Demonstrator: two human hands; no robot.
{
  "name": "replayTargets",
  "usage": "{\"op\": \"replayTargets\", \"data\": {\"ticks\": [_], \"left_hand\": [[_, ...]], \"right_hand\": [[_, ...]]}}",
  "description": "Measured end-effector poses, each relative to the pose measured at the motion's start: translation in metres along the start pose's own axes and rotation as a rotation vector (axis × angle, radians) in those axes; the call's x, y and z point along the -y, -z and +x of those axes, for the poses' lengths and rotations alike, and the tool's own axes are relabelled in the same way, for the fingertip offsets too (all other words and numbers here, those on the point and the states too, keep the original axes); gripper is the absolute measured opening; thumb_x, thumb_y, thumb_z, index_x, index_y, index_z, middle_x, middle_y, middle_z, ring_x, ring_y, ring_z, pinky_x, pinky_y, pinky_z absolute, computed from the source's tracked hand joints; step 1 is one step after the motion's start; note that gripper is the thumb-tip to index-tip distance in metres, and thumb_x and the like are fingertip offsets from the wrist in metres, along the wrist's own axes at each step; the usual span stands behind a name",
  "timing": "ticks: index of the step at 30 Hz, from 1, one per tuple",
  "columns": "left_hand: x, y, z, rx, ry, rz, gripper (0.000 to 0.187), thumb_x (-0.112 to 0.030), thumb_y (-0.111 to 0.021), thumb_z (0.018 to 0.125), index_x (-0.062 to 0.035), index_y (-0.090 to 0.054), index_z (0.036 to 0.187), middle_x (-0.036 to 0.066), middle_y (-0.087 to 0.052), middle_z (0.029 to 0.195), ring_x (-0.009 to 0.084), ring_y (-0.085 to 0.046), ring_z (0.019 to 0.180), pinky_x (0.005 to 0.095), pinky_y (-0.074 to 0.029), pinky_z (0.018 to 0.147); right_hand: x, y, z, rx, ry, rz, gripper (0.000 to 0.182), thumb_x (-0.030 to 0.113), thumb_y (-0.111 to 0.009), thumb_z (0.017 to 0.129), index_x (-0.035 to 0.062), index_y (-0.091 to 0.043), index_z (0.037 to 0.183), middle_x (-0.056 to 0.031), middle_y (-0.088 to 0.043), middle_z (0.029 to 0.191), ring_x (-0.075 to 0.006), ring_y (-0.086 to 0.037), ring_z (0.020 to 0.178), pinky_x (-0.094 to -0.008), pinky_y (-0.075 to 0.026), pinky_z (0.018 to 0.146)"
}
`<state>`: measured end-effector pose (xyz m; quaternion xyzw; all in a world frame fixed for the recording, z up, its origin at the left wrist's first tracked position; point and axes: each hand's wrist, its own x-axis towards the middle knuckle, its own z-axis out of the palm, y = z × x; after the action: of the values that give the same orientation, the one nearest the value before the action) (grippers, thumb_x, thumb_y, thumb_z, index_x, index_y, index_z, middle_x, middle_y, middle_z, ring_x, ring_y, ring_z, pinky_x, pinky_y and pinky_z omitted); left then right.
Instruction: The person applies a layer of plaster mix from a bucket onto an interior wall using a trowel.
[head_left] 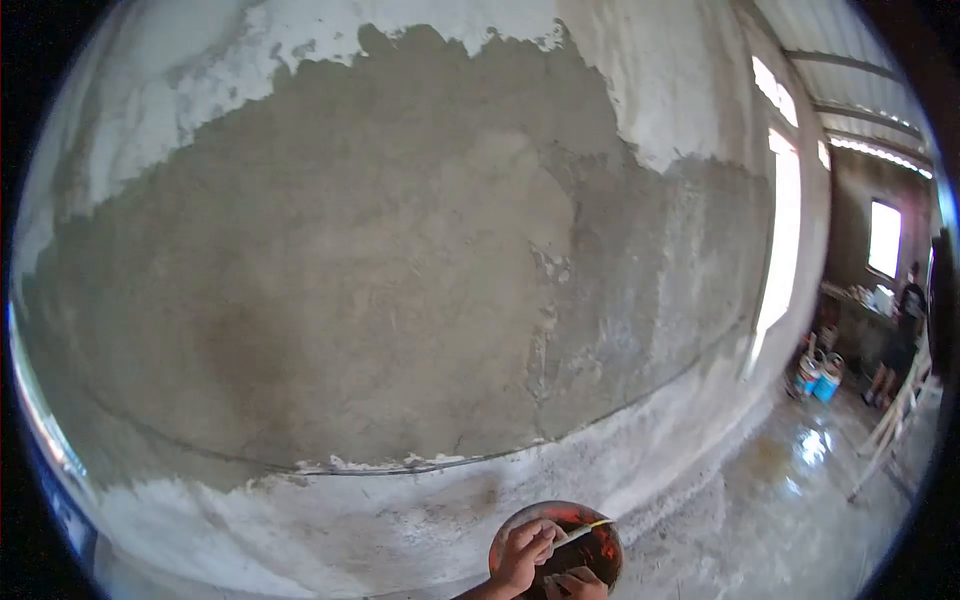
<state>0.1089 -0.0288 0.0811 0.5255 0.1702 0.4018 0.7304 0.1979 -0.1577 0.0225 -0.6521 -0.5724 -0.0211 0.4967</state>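
Observation:
My left hand (pixel 525 555) is closed around a thin, pale tool (pixel 575 534) with a yellow end, which points up and to the right. I cannot make out its exact kind. It is held over a round reddish-orange bucket (pixel 507 525), whose inside looks dark and smeared. Lower down, at the bottom edge of the view, my right hand (pixel 578 583) is over the bucket with its fingers curled. Whatever those fingers hold, if anything, is hidden. Behind the bucket rises a wall with a broad patch of grey plaster (pixel 400 260).
Whitish, rough wall surface (pixel 420 520) borders the plaster. Tall windows (pixel 782 230) are to the right. A wet concrete floor (pixel 740 500) leads to a person (pixel 908 315) in dark clothes, blue containers (pixel 827 380) and a leaning wooden frame (pixel 893 420).

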Motion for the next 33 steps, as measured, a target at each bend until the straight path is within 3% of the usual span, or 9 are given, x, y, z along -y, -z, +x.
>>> {"op": "replayTargets", "data": {"ticks": [4,6,8,10,11,21,27,29,33], "left_hand": [[0.020,-0.023,0.005,-0.102,-0.050,-0.076,0.035,-0.027,-0.050,0.102,0.0054,-0.062,0.101,-0.003,-0.041,0.062,0.0060,-0.032,0.048,0.0248,-0.023,0.046],[0.046,-0.016,0.009,-0.118,0.009,-0.197,0.014,-0.017,-0.066,0.091,-0.0056,-0.061,0.097,0.005,-0.055,0.069,0.0210,-0.045,0.062,0.0369,-0.042,0.056],[0.042,-0.033,0.016,-0.117,0.004,0.004,0.033,-0.025,-0.048,0.104,0.0046,-0.063,0.102,-0.004,-0.040,0.064,0.0049,-0.032,0.051,0.0237,-0.023,0.047],[0.030,-0.049,0.018,-0.137,0.049,-0.014,0.031,-0.025,-0.049,0.104,0.0019,-0.064,0.103,-0.006,-0.038,0.065,0.0042,-0.032,0.053,0.0226,-0.024,0.049],[0.030,-0.051,0.024,-0.160,0.054,0.072,0.029,-0.025,-0.050,0.104,0.0004,-0.064,0.103,-0.006,-0.038,0.065,0.0042,-0.033,0.054,0.0221,-0.025,0.049],[0.021,-0.037,0.016,-0.068,0.007,0.409,0.023,-0.023,-0.058,0.099,-0.0019,-0.067,0.101,-0.006,-0.040,0.064,0.0047,-0.034,0.052,0.0229,-0.025,0.049],[0.000,-0.013,0.001,-0.087,-0.098,0.370,0.026,-0.023,-0.058,0.097,0.0010,-0.065,0.100,-0.006,-0.041,0.065,0.0045,-0.033,0.054,0.0224,-0.024,0.050],[-0.008,-0.006,-0.001,-0.084,-0.029,0.345,0.026,-0.025,-0.058,0.097,-0.0002,-0.066,0.100,-0.006,-0.043,0.065,0.0047,-0.037,0.056,0.0230,-0.028,0.052],[-0.010,0.024,-0.003,-0.033,0.083,0.365,0.027,-0.027,-0.057,0.098,-0.0029,-0.067,0.102,-0.006,-0.046,0.066,0.0059,-0.041,0.059,0.0234,-0.032,0.055]], "right_hand": [[-0.019,0.035,0.027,0.085,-0.137,-0.072,0.013,0.023,-0.071,0.084,0.0118,-0.076,0.087,-0.0077,-0.069,0.089,-0.0281,-0.065,0.085,-0.0418,-0.055,0.071],[-0.040,0.042,0.029,0.183,0.064,-0.147,0.020,0.030,-0.068,0.085,0.0140,-0.075,0.093,-0.0076,-0.068,0.095,-0.0283,-0.062,0.099,-0.0428,-0.052,0.082],[-0.050,0.039,0.028,0.331,-0.070,-0.096,0.024,0.034,-0.065,0.085,0.0141,-0.074,0.095,-0.0083,-0.066,0.100,-0.0296,-0.059,0.105,-0.0436,-0.049,0.090],[-0.034,0.048,0.036,0.438,0.197,-0.149,0.025,0.035,-0.068,0.084,0.0127,-0.072,0.094,-0.0109,-0.064,0.101,-0.0316,-0.059,0.103,-0.0457,-0.050,0.088],[-0.020,0.061,0.032,0.394,-0.133,-0.031,0.028,0.038,-0.070,0.083,0.0113,-0.069,0.092,-0.0138,-0.063,0.099,-0.0354,-0.060,0.099,-0.0494,-0.049,0.088],[-0.054,0.037,0.028,0.572,-0.182,-0.360,0.019,0.028,-0.061,0.087,0.0109,-0.067,0.094,-0.0186,-0.064,0.095,-0.0377,-0.064,0.091,-0.0535,-0.052,0.074],[-0.138,-0.038,-0.020,0.734,0.086,-0.535,0.029,0.034,-0.063,0.088,0.0146,-0.070,0.109,-0.0110,-0.068,0.106,-0.0378,-0.063,0.105,-0.0480,-0.043,0.101],[-0.087,-0.003,0.009,0.791,-0.014,-0.581,0.030,0.026,-0.064,0.080,0.0134,-0.073,0.107,-0.0140,-0.070,0.090,-0.0322,-0.070,0.089,-0.0517,-0.058,0.070],[-0.084,0.000,0.027,0.794,0.019,-0.608,0.021,0.031,-0.066,0.080,0.0146,-0.074,0.091,-0.0125,-0.074,0.088,-0.0296,-0.073,0.083,-0.0514,-0.058,0.064]]}}
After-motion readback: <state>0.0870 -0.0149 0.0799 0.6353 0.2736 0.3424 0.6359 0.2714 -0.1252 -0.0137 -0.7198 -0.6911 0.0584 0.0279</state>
